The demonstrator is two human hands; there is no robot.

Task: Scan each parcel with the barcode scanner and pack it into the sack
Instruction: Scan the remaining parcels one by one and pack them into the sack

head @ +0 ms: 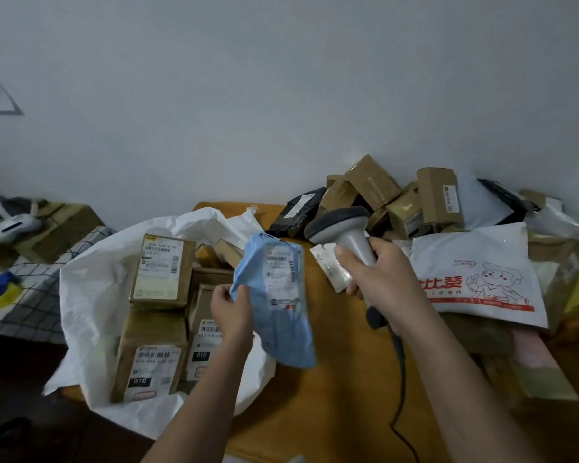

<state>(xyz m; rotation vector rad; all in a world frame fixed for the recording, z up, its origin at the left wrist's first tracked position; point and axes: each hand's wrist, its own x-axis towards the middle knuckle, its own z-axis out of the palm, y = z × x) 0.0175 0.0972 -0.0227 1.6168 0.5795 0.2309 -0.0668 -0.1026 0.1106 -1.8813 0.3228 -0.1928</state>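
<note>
Hands: my left hand pinches the edge of a soft blue plastic mailer parcel; my right hand is wrapped round the handle of the grey corded barcode scanner.
Parcel in hand: held up over the yellow-brown desk, label facing me, the scanner head just beside it; I judge this one is at the scanning step.
Done: several brown cardboard boxes with labels already lie in the open white woven sack at my left.
Left: a heap of brown cartons and black bags against the wall, and a white mailer with red cartoon print.
In the way: a small white packet lies under the scanner; the sack mouth is crowded.
</note>
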